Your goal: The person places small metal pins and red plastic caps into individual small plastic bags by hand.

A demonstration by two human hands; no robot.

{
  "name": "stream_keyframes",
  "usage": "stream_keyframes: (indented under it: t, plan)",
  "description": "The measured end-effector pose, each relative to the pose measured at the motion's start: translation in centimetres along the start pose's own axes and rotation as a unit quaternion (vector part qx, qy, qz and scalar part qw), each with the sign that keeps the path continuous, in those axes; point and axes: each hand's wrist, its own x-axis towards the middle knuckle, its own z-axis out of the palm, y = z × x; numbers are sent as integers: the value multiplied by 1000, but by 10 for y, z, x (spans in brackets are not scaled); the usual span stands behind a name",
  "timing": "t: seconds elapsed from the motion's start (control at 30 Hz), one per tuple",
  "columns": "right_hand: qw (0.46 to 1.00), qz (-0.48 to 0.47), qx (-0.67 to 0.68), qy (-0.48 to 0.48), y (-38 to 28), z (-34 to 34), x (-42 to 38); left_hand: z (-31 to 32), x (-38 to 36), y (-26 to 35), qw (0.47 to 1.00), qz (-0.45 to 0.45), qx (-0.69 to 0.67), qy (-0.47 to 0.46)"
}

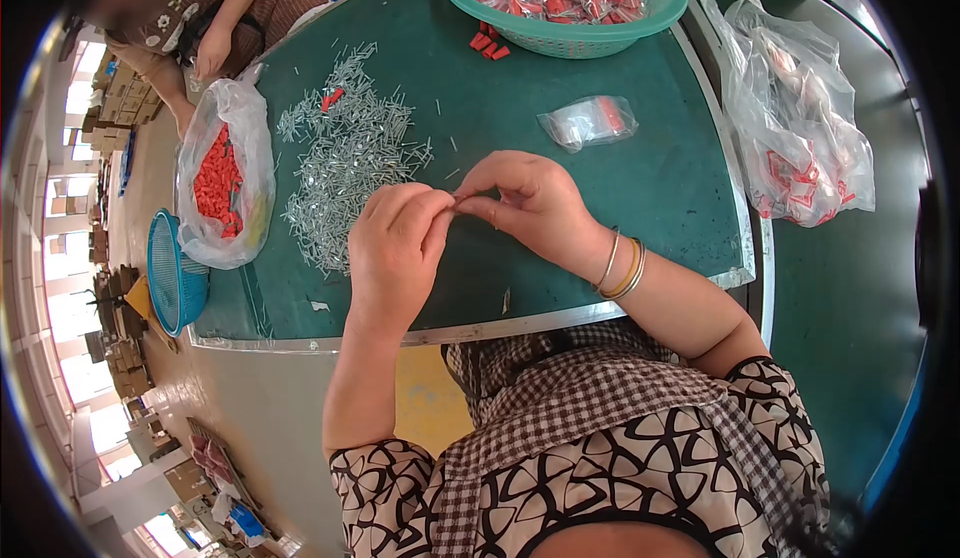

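My left hand and my right hand meet fingertip to fingertip over the green table. Both are closed in a pinch, and what they hold between them is too small to make out. Just beyond my left hand spreads a heap of small silvery metal pins, like nails or screws, with a few red pieces lying on it. To the right, past my right hand, lies a clear plastic packet with something white and red inside.
A green basket of bagged red parts stands at the far edge, loose red pieces beside it. A plastic bag of red pieces and a blue basket are left. Another person sits far left. A plastic bag lies right.
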Motion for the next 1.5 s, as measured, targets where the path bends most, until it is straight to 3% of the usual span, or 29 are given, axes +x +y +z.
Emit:
stream_keyframes:
  t: [0.3, 0.4, 0.77, 0.87, 0.97, 1.17, 1.3, 1.4, 1.47, 1.5]
  plan:
    - [999, 31, 14, 3, -2, -1, 0, 5, -2, -2, 996, -58, -72, -4]
    - [999, 31, 16, 7, -4, -2, 0, 1, -1, 4, 974, -154, -168, -2]
    - [1000, 2, 13, 0, -2, -1, -1, 9, -2, -2, 970, -151, -193, -1]
    - [996, 47, 73, 4, -1, -1, 0, 6, -4, -7, 968, -166, -186, -11]
    - [998, 46, 24, -22, -2, -6, 3, 2, -4, -10, 965, -174, -193, -17]
    - [977, 137, 157, -33, -3, -3, 2, -1, -6, -13, 947, -216, -236, -37]
    - [947, 186, 260, -13, 3, -3, 4, -3, 3, -18, 932, -259, -250, -49]
    - [879, 221, 422, 5, 19, -9, 5, 0, 51, -14, 905, -263, -329, 58]
    - [809, 231, 539, -26, 25, -12, 8, 8, 98, -16, 868, -190, -437, 138]
    - [799, 238, 552, -22, 26, -13, 8, 10, 123, -10, 872, -184, -432, 136]
